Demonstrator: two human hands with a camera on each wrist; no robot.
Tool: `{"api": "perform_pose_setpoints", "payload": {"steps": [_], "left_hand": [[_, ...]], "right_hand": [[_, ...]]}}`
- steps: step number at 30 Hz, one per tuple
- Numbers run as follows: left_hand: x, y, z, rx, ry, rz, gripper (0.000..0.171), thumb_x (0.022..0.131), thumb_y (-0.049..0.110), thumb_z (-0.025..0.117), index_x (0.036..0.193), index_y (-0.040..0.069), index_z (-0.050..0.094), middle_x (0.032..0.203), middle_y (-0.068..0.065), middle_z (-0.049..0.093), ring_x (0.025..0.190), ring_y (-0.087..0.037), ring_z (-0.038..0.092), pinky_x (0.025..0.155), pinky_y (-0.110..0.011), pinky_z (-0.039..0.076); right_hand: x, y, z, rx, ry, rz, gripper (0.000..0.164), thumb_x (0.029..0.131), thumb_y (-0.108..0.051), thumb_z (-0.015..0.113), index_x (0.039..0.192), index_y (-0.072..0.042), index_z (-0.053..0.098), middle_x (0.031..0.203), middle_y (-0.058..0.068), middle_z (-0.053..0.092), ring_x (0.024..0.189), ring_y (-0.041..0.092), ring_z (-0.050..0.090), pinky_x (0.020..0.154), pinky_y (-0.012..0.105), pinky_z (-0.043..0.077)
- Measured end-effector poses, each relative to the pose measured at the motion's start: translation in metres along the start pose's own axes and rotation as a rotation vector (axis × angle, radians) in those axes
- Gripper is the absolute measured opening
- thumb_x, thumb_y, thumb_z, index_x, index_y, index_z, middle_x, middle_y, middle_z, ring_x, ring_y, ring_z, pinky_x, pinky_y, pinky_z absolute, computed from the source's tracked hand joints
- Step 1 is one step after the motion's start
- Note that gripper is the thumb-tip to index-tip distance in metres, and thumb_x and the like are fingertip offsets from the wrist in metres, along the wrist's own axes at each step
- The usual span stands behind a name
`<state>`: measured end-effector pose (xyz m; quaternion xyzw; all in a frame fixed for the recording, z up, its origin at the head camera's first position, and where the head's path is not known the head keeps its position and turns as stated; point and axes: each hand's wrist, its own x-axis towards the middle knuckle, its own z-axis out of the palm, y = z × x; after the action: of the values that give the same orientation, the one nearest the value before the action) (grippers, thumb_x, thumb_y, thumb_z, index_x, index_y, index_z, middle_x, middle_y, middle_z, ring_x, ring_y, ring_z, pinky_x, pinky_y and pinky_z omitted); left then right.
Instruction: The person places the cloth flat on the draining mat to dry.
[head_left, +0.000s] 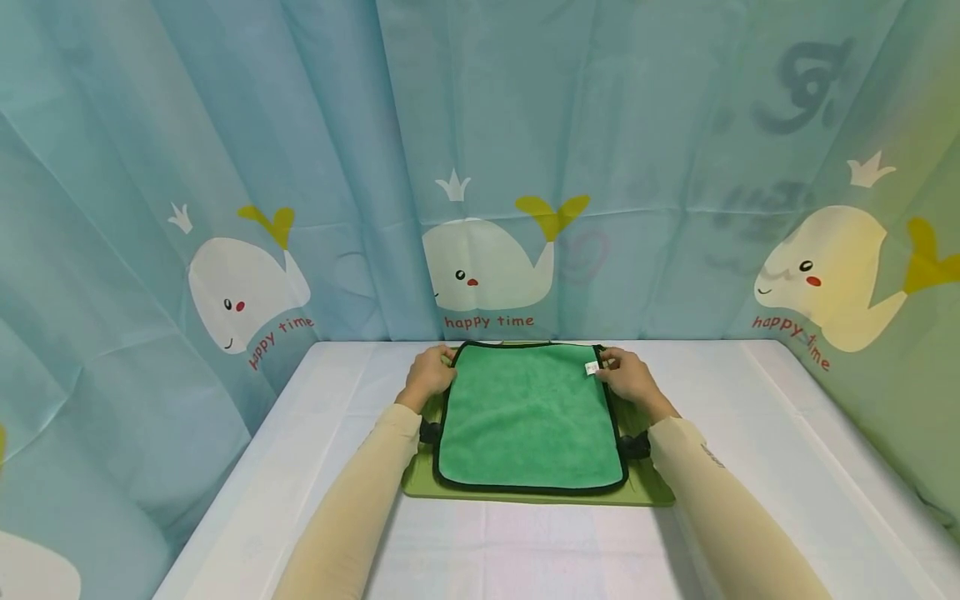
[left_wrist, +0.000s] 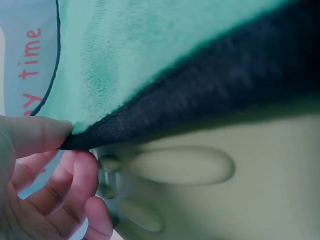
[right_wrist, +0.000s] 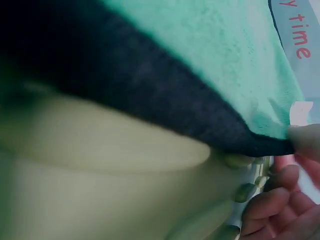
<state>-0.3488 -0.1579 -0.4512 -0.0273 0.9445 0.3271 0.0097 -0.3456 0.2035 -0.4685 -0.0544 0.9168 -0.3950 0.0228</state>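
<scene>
A green towel (head_left: 528,417) with a black border is spread flat over a light green board (head_left: 540,498). Its upper left edge is pinched between the thumb and fingers of my left hand (head_left: 431,375); the left wrist view shows the thumb on top of the black border (left_wrist: 150,107). On the other side my right hand (head_left: 632,379) pinches the upper right edge, close to a small white tag (head_left: 592,367). The towel hides most of the board. Oval shapes (left_wrist: 185,165) show on the board under the towel's border.
A white-covered table (head_left: 525,550) carries the board. Behind and at both sides hang blue-green curtains (head_left: 637,125) with whale prints. Dark wrist straps (head_left: 634,446) sit by the towel's side edges.
</scene>
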Motion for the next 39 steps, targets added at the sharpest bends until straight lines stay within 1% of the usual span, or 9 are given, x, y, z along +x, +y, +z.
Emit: {"api": "perform_pose_setpoints", "payload": {"steps": [4,8,12,16,21,32,35,37,39], "left_hand": [[0.0,-0.001,0.0,0.001,-0.015,-0.002,0.033,0.096,0.011,0.064,0.129,0.01,0.065,0.125,-0.018,0.068,0.06,-0.018,0.046,0.057,-0.031,0.039],[0.001,-0.001,0.001,-0.006,-0.012,-0.004,0.034,0.096,0.011,0.064,0.131,0.01,0.064,0.126,-0.018,0.067,0.057,-0.017,0.044,0.055,-0.03,0.038],[0.003,-0.002,0.001,-0.002,-0.008,-0.006,0.037,0.097,0.011,0.063,0.134,0.012,0.063,0.096,-0.015,0.068,0.054,-0.016,0.04,0.052,-0.03,0.035],[0.004,-0.002,0.002,-0.001,-0.013,0.018,0.042,0.097,0.009,0.061,0.138,0.012,0.059,0.062,-0.004,0.05,0.049,-0.014,0.033,0.048,-0.029,0.031],[0.004,-0.005,0.002,0.003,-0.026,0.048,0.044,0.096,0.008,0.059,0.14,0.013,0.057,0.057,0.001,0.042,0.047,-0.013,0.032,0.047,-0.028,0.029],[-0.002,-0.006,0.002,0.044,-0.085,0.09,0.063,0.096,0.006,0.067,0.154,0.017,0.043,0.075,-0.007,0.059,0.053,-0.016,0.043,0.05,-0.03,0.036],[-0.007,-0.006,0.001,0.091,-0.095,0.13,0.071,0.096,0.007,0.069,0.158,0.019,0.037,0.099,-0.014,0.067,0.064,-0.021,0.054,0.057,-0.033,0.042],[-0.012,-0.006,-0.001,0.146,-0.112,0.161,0.069,0.096,0.01,0.071,0.157,0.019,0.039,0.126,-0.018,0.063,0.083,-0.028,0.064,0.067,-0.039,0.049],[-0.018,-0.006,-0.004,0.212,-0.14,0.183,0.062,0.096,0.015,0.072,0.153,0.019,0.046,0.147,-0.022,0.051,0.105,-0.035,0.065,0.08,-0.045,0.053]], "right_hand": [[-0.002,-0.002,0.0,-0.025,-0.045,0.05,0.049,0.104,-0.015,0.055,0.144,0.011,0.047,0.135,0.038,0.054,0.118,0.05,0.059,0.09,0.054,0.053],[-0.003,-0.005,0.001,0.004,-0.004,0.051,0.049,0.104,-0.016,0.055,0.145,0.008,0.043,0.129,0.036,0.057,0.111,0.047,0.062,0.086,0.051,0.053],[-0.002,-0.008,0.003,0.01,0.033,-0.02,0.052,0.104,-0.016,0.056,0.151,-0.001,0.04,0.126,0.032,0.058,0.109,0.044,0.061,0.085,0.051,0.053],[-0.002,-0.009,0.004,-0.04,-0.005,-0.084,0.045,0.105,-0.015,0.056,0.148,-0.003,0.049,0.138,0.033,0.054,0.121,0.048,0.057,0.091,0.056,0.051],[-0.004,-0.008,0.006,-0.086,-0.086,-0.101,0.043,0.105,-0.013,0.055,0.144,0.004,0.053,0.148,0.036,0.045,0.125,0.055,0.052,0.092,0.057,0.05],[-0.006,-0.006,0.004,-0.149,-0.138,-0.149,0.046,0.103,-0.013,0.056,0.142,0.01,0.052,0.142,0.037,0.051,0.13,0.056,0.05,0.095,0.058,0.052],[-0.008,-0.002,0.002,-0.126,-0.135,-0.16,0.047,0.103,-0.013,0.057,0.144,0.009,0.05,0.112,0.037,0.059,0.095,0.046,0.062,0.079,0.048,0.053],[-0.011,-0.001,0.002,-0.111,-0.132,-0.184,0.046,0.103,-0.011,0.058,0.144,0.009,0.051,0.083,0.023,0.053,0.067,0.03,0.052,0.067,0.04,0.046],[-0.015,-0.001,0.001,-0.09,-0.139,-0.196,0.045,0.102,-0.011,0.059,0.142,0.008,0.053,0.079,0.013,0.046,0.06,0.019,0.035,0.064,0.035,0.037]]}}
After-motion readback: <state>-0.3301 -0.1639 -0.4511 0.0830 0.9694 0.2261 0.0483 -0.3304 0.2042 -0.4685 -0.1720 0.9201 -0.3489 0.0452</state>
